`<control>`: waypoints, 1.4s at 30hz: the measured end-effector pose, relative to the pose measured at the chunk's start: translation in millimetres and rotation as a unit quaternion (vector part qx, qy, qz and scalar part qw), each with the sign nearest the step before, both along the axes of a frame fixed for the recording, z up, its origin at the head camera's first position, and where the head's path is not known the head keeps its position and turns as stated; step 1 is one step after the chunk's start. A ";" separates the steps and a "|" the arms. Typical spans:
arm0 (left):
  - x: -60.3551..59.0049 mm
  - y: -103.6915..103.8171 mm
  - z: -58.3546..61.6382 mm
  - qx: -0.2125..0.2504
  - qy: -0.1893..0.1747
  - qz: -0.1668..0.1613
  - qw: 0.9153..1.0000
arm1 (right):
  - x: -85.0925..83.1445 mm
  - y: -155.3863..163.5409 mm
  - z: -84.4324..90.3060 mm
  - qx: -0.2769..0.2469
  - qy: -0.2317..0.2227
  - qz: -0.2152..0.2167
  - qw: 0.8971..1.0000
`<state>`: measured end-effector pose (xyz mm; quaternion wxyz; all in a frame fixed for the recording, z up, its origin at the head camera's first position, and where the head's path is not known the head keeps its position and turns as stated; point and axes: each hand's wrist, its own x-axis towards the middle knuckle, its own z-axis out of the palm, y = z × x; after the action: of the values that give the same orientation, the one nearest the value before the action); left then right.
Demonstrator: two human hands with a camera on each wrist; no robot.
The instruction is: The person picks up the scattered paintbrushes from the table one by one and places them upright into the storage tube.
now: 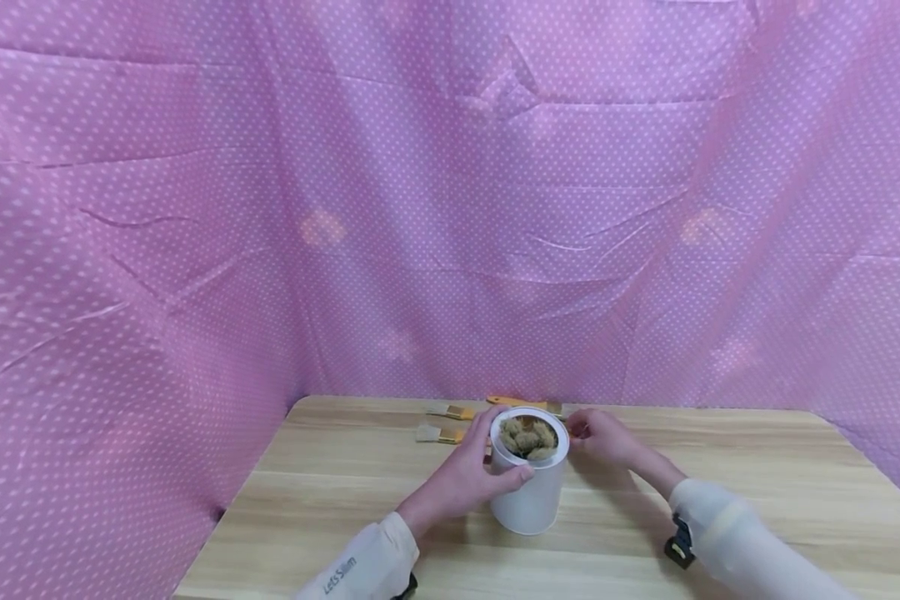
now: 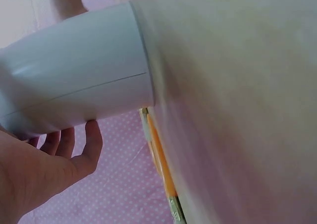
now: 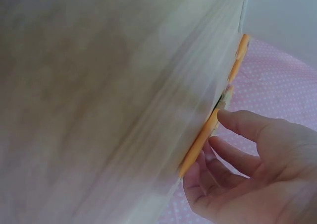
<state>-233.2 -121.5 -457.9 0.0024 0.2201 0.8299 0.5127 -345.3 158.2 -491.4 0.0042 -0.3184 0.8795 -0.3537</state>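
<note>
A white cylindrical can [image 1: 527,504] stands upright on the table, with several rough brown clumps [image 1: 527,438] showing inside its rim. My left hand [image 1: 461,479] holds it from the left, thumb on the near side and fingers round the far side. To the right of the can, my right hand [image 1: 606,440] is down at the tabletop. In the right wrist view its thumb and fingers pinch a paintbrush [image 3: 199,142] with an orange handle, close against the table. The can hides part of this brush in the head view.
Left of and behind the can lie other paintbrushes: one with pale bristles [image 1: 438,434], one [image 1: 450,412] just beyond it, and one [image 1: 517,402] near the back edge. The wooden table [image 1: 307,483] ends against a pink dotted cloth [image 1: 450,208] at the back.
</note>
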 end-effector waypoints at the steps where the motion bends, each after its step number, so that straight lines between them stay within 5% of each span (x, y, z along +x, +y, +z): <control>1: -1.0 -2.5 0.3 0.001 -0.003 0.001 1.000 | -0.6 -1.2 -0.2 0.003 0.001 -0.001 1.000; 15: -18.7 -49.8 2.1 0.037 -0.033 0.008 0.999 | -14.1 -9.3 -6.9 0.022 0.034 -0.004 0.999; 35: -6.0 -103.6 2.6 0.032 -0.020 0.078 0.996 | -12.1 -5.7 -5.5 0.014 0.042 -0.003 0.999; 42: -5.8 -107.4 6.2 0.038 -0.030 0.076 0.996 | -11.0 -2.9 -6.0 0.025 0.022 0.005 0.999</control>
<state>-239.0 -228.9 -451.7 -0.0197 0.1406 0.8239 0.5486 -356.3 155.2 -497.3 -0.0056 -0.3301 0.8865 -0.3243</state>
